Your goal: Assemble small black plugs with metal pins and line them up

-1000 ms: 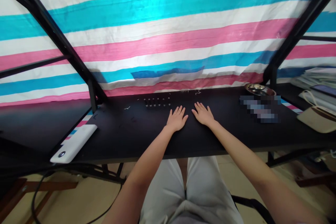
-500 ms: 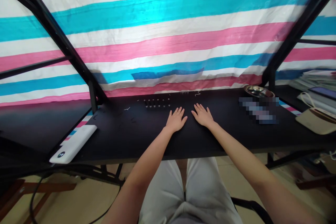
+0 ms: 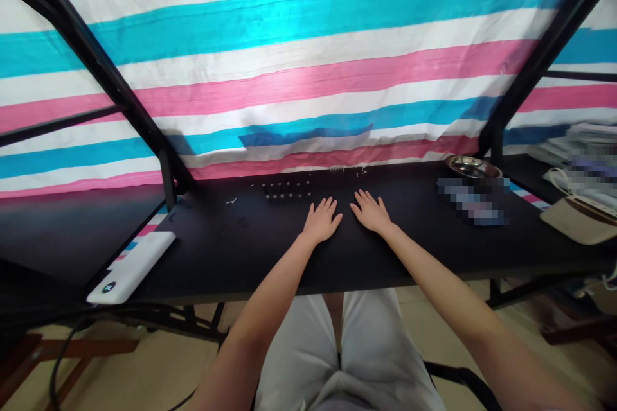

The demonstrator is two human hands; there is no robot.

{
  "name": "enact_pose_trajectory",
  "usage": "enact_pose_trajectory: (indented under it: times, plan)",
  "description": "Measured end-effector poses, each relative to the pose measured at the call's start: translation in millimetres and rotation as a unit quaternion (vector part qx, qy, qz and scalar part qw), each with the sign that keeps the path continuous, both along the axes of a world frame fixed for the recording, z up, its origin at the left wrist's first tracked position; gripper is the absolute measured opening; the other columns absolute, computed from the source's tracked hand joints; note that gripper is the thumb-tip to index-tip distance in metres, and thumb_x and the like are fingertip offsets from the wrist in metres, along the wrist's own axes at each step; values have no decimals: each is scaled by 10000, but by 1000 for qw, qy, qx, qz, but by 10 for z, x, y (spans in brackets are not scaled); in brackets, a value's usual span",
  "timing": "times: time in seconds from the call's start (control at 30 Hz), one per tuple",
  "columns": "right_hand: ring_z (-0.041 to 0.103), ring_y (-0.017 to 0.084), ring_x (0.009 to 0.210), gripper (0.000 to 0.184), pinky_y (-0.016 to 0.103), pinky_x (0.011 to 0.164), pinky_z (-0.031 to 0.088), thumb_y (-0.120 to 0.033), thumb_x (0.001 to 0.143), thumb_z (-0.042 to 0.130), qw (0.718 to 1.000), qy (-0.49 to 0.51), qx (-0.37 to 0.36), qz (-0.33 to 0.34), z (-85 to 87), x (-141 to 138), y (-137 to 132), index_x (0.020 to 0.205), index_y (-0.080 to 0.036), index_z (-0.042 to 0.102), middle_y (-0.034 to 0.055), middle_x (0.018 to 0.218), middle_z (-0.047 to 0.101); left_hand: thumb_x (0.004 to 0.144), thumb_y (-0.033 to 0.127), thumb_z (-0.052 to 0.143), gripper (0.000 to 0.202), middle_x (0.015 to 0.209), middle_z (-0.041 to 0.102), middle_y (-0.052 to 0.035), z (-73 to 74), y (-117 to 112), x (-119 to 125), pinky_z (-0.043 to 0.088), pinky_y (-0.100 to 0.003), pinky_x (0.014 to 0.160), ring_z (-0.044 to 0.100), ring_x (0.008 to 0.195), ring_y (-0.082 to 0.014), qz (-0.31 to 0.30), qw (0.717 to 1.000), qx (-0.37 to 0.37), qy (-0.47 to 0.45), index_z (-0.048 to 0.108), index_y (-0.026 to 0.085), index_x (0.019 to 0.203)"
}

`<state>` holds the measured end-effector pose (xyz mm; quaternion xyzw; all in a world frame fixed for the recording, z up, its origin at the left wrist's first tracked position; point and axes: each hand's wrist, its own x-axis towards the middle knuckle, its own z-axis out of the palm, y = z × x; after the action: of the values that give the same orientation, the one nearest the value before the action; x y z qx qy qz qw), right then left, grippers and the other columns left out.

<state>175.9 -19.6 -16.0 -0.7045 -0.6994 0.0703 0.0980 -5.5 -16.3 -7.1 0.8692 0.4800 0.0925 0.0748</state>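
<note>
My left hand (image 3: 321, 220) lies flat on the black table (image 3: 270, 250), fingers spread and palm down. Beside it, my right hand (image 3: 371, 211) rests the same way, with a short gap between the two. Neither holds anything. Just beyond my left hand stand two rows of small dark pieces with light tops (image 3: 286, 191), too small to name. Farther back, near the far edge, is a row of thin pale bits (image 3: 337, 171). A crooked white wire-like strand (image 3: 361, 172) lies beyond my right hand, and another pale strand (image 3: 232, 201) lies to the left.
A white power-bank-like device (image 3: 132, 270) sits at the table's left edge. On the right are a shiny metal bowl (image 3: 473, 167), a blurred-out item (image 3: 472, 202), a beige pouch (image 3: 576, 219) and stacked papers (image 3: 592, 138). Black frame posts and a striped sheet (image 3: 308, 70) stand behind.
Both hands stay flat in the same place on the table. The whole view has shifted very slightly.
</note>
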Motion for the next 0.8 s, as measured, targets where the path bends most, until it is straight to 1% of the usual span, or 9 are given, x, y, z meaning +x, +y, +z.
enact_pose_trajectory:
  times: [0.13,0.23,0.3,0.37,0.5,0.6,0.67,0.73,0.8]
  plan:
    - [152,202,1364,596,491,1084,116,-462,910,174,1000,-2,4,1,-8,-1,-1,1407,-146,271,72,1478,219,900,464,260,555,1461,276,-59,-17,14,-2,142,-488,1093,206,1357,-220,1,1000,1,-19,328,193,1379]
    - [156,204,1363,592,492,1082,119,-460,911,179,1000,0,8,2,-12,0,3,1406,-149,274,75,1476,227,885,396,348,459,1388,412,-61,-7,18,-11,207,-452,1081,326,1304,-222,11,997,4,-82,488,198,1275]
    - [158,211,1362,589,497,1080,123,-458,910,190,1000,3,8,2,-11,0,7,1404,-150,279,76,1475,228,874,336,378,369,1244,564,-61,14,15,-21,316,-384,1029,477,1187,-213,28,987,6,-158,621,207,1119]
    - [155,217,1363,585,504,1079,124,-457,909,199,1000,5,7,2,-8,0,9,1403,-155,282,77,1476,228,858,308,405,317,1039,671,-57,41,11,-34,409,-331,929,591,1018,-208,58,969,12,-239,692,220,959]
    - [160,225,1362,573,514,1077,131,-451,910,212,1000,10,9,5,-9,7,6,1400,-166,290,80,1475,232,793,295,519,205,741,693,-42,72,22,-54,470,-292,752,639,761,-196,113,927,3,-357,708,220,816]
    - [191,232,1354,546,528,1070,142,-435,908,262,999,29,28,5,-25,20,13,1374,-161,342,91,1460,269,765,277,553,176,666,671,-39,81,55,-63,473,-257,631,623,624,-161,146,885,-36,-441,696,194,824]
    - [256,226,1332,480,521,1066,171,-386,900,327,997,57,54,22,-40,22,32,1316,-171,432,87,1427,342,759,268,544,192,627,654,-38,101,83,-75,458,-234,550,599,526,-134,173,844,-63,-504,682,166,846]
    - [362,202,1277,387,472,1064,225,-322,877,400,990,100,76,69,-48,6,63,1216,-197,537,65,1353,455,749,269,524,211,561,621,-28,138,113,-99,420,-213,467,560,434,-115,204,790,-86,-572,663,137,836]
    - [460,176,1198,318,406,1046,291,-276,845,463,977,148,91,125,-44,-36,100,1126,-218,601,44,1259,549,731,279,506,219,494,577,-9,183,141,-138,376,-199,414,520,375,-103,236,721,-101,-644,640,120,800]
